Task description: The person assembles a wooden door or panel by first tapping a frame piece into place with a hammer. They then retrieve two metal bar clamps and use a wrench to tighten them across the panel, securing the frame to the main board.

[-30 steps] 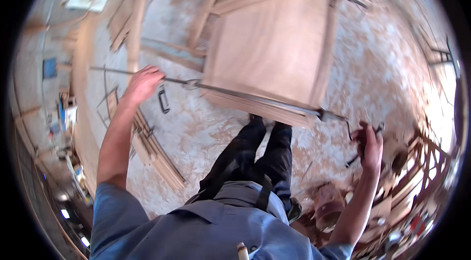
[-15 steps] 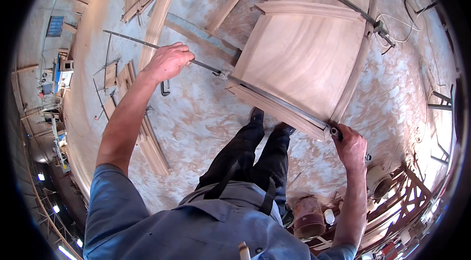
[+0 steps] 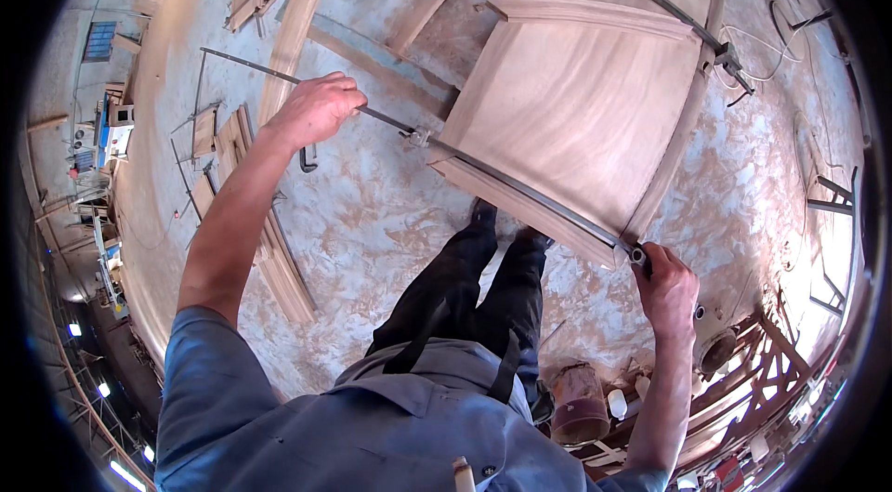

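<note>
A long metal bar clamp (image 3: 383, 118) runs along the near edge of a pale wooden panel (image 3: 576, 102) with framing strips. My left hand (image 3: 316, 109) is closed round the bar at its free left part, beyond the clamp's jaw (image 3: 420, 137) at the panel's near left corner. At the near right corner, my right hand (image 3: 667, 288) is wrapped round the clamp's dark screw end; its grip partly hides the handle. The near wooden rail (image 3: 530, 213) lies just beneath the bar. A second bar clamp (image 3: 728, 55) crosses the panel farther off.
A C-shaped clamp (image 3: 308, 160) lies on the floor by my left forearm, near several long boards (image 3: 279, 260). A long timber (image 3: 302, 18) extends at the far left. Near my right arm stand a rusty bucket (image 3: 578, 404) and piled wood scraps (image 3: 743, 390). Cords lie at the far right.
My right hand has turned slightly at the clamp's screw end. My left hand keeps its hold on the bar. The whole view has shifted a little.
</note>
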The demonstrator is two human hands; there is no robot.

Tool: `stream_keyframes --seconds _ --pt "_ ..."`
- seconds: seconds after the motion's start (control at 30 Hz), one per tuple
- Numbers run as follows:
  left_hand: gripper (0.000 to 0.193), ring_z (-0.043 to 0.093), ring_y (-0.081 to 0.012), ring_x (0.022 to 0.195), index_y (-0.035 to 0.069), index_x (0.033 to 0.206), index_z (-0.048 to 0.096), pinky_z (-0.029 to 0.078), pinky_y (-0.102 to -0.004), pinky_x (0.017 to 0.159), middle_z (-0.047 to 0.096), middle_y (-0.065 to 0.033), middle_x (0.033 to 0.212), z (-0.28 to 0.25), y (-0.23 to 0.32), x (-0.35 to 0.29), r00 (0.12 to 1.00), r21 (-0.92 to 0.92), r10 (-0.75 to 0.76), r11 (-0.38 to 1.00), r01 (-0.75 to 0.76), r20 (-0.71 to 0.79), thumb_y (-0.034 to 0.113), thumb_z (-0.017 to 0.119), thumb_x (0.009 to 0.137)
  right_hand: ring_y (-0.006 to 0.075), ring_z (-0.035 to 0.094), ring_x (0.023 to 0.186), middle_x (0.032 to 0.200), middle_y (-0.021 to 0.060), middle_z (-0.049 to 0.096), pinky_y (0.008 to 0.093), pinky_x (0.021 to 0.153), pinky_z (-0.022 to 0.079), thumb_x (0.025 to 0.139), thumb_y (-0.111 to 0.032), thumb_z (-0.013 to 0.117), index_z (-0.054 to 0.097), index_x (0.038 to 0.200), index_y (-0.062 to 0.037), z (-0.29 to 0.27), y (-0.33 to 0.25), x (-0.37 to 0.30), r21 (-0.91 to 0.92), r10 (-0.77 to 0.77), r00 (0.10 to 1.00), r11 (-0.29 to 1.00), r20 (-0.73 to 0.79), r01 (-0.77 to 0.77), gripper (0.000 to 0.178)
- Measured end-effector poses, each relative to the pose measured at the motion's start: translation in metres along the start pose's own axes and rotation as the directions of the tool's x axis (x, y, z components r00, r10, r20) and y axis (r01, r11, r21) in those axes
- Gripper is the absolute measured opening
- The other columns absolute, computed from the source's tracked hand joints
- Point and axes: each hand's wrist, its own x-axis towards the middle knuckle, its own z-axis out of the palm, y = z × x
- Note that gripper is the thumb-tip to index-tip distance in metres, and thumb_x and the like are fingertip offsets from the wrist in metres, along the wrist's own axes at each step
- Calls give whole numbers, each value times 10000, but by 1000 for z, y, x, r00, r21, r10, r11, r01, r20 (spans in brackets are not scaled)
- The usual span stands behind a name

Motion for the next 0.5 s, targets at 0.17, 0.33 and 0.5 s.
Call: stream_keyframes --seconds 0.17,0.33,0.5 --pt "110 565 -274 895 66 858 608 486 -391 726 578 -66 840 5 -2 -2 998 -23 28 999 -29 -57 39 629 753 297 653 740 913 111 674 378 663 523 753 -150 734 649 1033 -82 -3 8 -8 144 53 999 988 12 -54 300" --pt "111 562 -279 910 59 864 609 483 -383 757 567 -74 834 -6 4 8 999 -2 44 999 -44 -9 43 641 758 149 574 580 647 45 594 283 560 459 881 -250 663 664 1023 23 -1 40 -32 544 550 826 734 -125 -407 308" --pt "136 552 -313 871 28 852 592 463 -401 720 540 -116 822 -2 11 1 999 -40 15 999 -17 -44 -14 637 731 98 427 383 688 101 637 258 366 295 978 -414 444 618 1068 -22 11 86 -50 765 623 610 29 489 -643 438"
